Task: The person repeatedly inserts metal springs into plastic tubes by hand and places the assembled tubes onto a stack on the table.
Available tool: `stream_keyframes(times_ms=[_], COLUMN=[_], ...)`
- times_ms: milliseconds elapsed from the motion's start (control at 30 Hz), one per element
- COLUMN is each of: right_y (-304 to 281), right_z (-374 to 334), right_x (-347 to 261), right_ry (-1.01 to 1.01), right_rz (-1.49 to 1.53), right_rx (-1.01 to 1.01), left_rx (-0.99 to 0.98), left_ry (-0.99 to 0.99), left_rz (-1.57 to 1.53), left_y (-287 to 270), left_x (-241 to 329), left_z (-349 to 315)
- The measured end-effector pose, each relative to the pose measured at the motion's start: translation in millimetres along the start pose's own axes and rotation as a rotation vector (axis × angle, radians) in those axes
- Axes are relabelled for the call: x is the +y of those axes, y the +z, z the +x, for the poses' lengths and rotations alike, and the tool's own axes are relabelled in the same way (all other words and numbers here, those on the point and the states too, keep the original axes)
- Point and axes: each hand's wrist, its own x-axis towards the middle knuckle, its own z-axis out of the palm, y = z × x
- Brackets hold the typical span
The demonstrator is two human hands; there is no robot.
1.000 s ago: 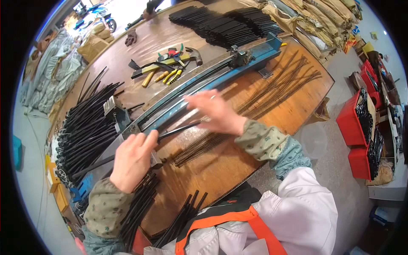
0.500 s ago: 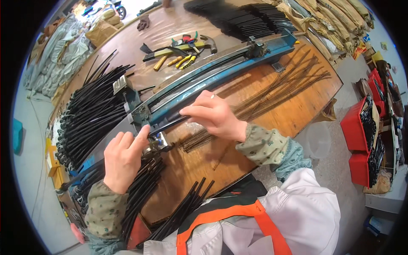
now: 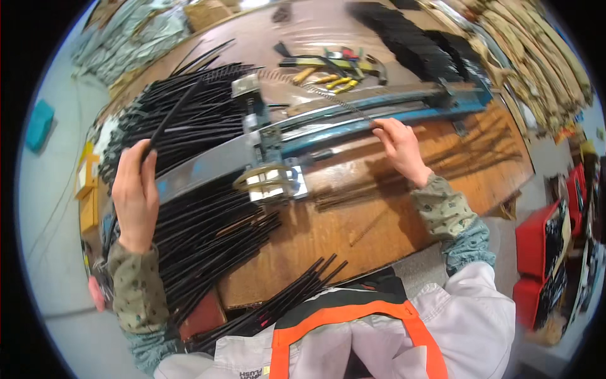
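Note:
My left hand (image 3: 134,192) is closed around a slim black tube (image 3: 173,117) that slants up and to the right over a heap of black tubes. Between the fingertips of my right hand (image 3: 402,151) is one end of a long, thin coil spring (image 3: 341,101). The spring arcs leftward above the blue metal bench jig (image 3: 391,120) and appears to meet the upper end of the held tube; blur hides the exact join. A metal clamp block (image 3: 255,142) stands at the jig's left end, between my hands.
Several brown coil springs (image 3: 435,161) lie on the wooden table (image 3: 297,252). Hammer and pliers (image 3: 341,82) rest beyond the jig. Black tubes (image 3: 196,234) are heaped at left, with more (image 3: 309,284) at the near edge. Red bins (image 3: 533,240) stand at right.
My left hand has moved left, away from the clamp, with a black tube. My right hand has left the jig's front and moved right, now pinching a stretched spring. The view has shifted.

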Motion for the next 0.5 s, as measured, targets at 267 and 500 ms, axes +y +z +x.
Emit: stream_keyframes(times_ms=[267,500], right_y=[87,136], right_z=[137,147], right_x=[-129,-139], right_ry=[-0.22,-0.388], right_rz=[0.695,0.416], right_rx=[-0.225,-0.237], left_rx=[0.039,-0.019], left_ry=[-0.063,-0.219], left_rz=[-0.143,-0.066], left_y=[-20,-36], left_x=[-9,-55], left_z=[-17,-81])
